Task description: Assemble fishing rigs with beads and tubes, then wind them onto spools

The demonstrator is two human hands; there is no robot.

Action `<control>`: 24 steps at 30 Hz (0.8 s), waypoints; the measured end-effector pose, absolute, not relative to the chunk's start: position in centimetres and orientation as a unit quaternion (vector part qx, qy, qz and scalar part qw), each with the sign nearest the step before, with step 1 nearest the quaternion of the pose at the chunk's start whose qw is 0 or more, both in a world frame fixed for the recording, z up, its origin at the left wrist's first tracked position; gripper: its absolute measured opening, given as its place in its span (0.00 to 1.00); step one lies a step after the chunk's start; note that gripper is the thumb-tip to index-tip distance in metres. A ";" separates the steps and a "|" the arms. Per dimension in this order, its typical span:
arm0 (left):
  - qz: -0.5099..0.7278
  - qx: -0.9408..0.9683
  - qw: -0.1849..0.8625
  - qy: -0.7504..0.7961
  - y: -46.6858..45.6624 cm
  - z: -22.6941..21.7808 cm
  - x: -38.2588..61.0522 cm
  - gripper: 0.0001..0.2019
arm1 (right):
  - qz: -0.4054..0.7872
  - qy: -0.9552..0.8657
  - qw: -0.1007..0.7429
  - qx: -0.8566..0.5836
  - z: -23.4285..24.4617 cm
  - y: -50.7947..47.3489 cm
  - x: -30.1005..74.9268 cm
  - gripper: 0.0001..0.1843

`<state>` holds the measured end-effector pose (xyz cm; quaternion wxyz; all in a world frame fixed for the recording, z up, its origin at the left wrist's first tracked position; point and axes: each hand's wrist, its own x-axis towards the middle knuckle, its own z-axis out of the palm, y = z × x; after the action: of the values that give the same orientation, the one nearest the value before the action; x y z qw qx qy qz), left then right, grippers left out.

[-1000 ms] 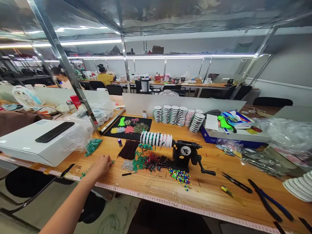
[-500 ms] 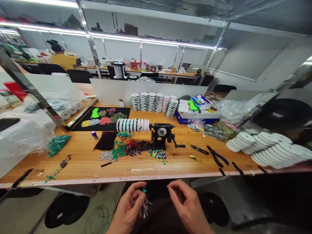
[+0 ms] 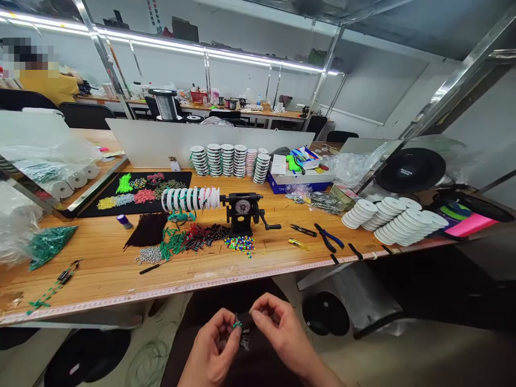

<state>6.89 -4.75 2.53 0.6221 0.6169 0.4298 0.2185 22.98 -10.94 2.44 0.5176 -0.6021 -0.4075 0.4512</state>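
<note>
My left hand point(image 3: 215, 346) is closed in a pinch on a small cluster of green pieces point(image 3: 237, 324), held above my lap in front of the table edge. Thin silvery pieces point(image 3: 245, 339) dangle below its fingertips. Close on the right, my right hand point(image 3: 284, 333) has thumb and forefinger pressed together. Whatever lies in that pinch is too small to make out. Beyond the hands, a black hand-crank winder point(image 3: 244, 209) stands on the table, with a row of white spools point(image 3: 189, 199) on its shaft.
Green tubes point(image 3: 173, 243), dark red-black pieces point(image 3: 205, 236) and coloured beads point(image 3: 241, 245) lie in piles before the winder. Pliers point(image 3: 328, 237), tweezers point(image 3: 303, 230) and stacked white discs point(image 3: 411, 223) are at right. Stacked spools point(image 3: 227, 160) stand behind. A person in yellow point(image 3: 48, 83) sits far left.
My right hand has moved left, close to my left hand. The view has turned to the right, so the table's contents appear further left. The left hand still holds the green cluster.
</note>
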 end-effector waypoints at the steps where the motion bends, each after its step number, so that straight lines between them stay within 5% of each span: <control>1: 0.213 0.613 0.629 0.428 -4.7 2.8 7.0 0.25 | 0.460 -0.400 0.518 -0.600 2.3 -11.1 23.0 0.15; 10: 0.170 0.591 0.656 0.437 -4.3 3.7 7.6 0.19 | 0.399 -0.430 0.493 -0.642 1.4 -12.0 23.5 0.12; 24: 0.159 0.565 0.685 0.431 -4.2 3.1 8.1 0.20 | 0.503 -0.374 0.547 -0.555 1.7 -11.8 23.0 0.09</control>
<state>8.09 -4.22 3.09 0.6854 0.5652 0.4308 0.1591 23.02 -11.83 1.74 0.5474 -0.5548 -0.3740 0.5026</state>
